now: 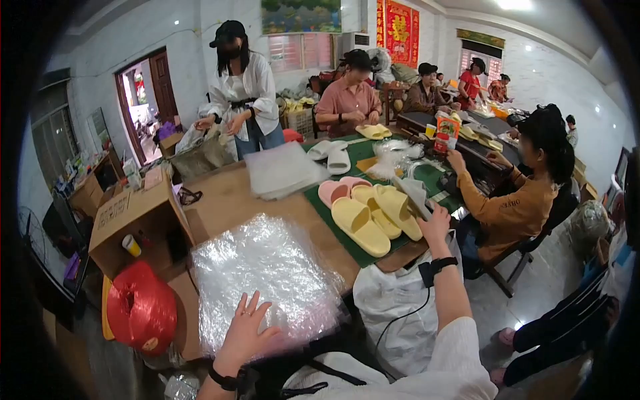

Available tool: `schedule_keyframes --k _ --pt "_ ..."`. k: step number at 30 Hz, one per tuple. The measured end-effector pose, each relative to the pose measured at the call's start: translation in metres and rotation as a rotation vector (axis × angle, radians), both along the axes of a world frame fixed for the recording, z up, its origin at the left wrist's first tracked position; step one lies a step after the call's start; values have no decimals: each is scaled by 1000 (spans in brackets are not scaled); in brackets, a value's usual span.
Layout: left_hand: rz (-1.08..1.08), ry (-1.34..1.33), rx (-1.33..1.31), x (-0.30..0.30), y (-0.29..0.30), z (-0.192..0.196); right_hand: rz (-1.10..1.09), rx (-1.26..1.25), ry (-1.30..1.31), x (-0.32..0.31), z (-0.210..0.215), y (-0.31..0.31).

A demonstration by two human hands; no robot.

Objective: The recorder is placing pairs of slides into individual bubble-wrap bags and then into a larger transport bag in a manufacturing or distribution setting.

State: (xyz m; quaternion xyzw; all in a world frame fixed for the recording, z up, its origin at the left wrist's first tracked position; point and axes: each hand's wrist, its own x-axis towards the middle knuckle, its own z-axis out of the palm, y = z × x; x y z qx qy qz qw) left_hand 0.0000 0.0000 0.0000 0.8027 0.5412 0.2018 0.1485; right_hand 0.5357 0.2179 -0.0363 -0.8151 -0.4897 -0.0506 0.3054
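At the near right part of the green mat (361,148), a grey slipper (415,195) stands tilted, just beside the yellow slippers (360,227). The person's right hand (437,227) is at its lower end, the fingers closed on its edge; the far side of the grip is hidden. The yellow slippers lie close together, some overlapping, with pink slippers (340,191) just behind them to the left. Farther back on the mat is a pair of white slippers (330,155).

Left of the mat, a spread of shiny clear plastic bags (263,267) covers the near part of the brown table (212,207). The left hand (245,328) is over its near edge with its fingers apart and nothing between them; I cannot tell whether they touch the plastic. Behind these bags lies a stack of cloudy plastic sheets (283,170).

At the table's left side are an open cardboard box (143,213) and, nearer, a red roll of twine (141,307). A co-worker with orange sleeves (517,217) sits at the right, and a person in a white shirt (247,87) stands across the table.
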Motion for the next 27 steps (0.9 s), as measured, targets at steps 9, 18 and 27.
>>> schedule_keyframes --k 9,18,27 --pt "-69 90 79 -3 25 -57 40 202 -212 30 -1 -7" --pt "5 68 201 -6 15 -85 453 748 -331 -86 152 -61" --pt "67 81 151 -5 12 -87 848 725 70 -219 182 -89"
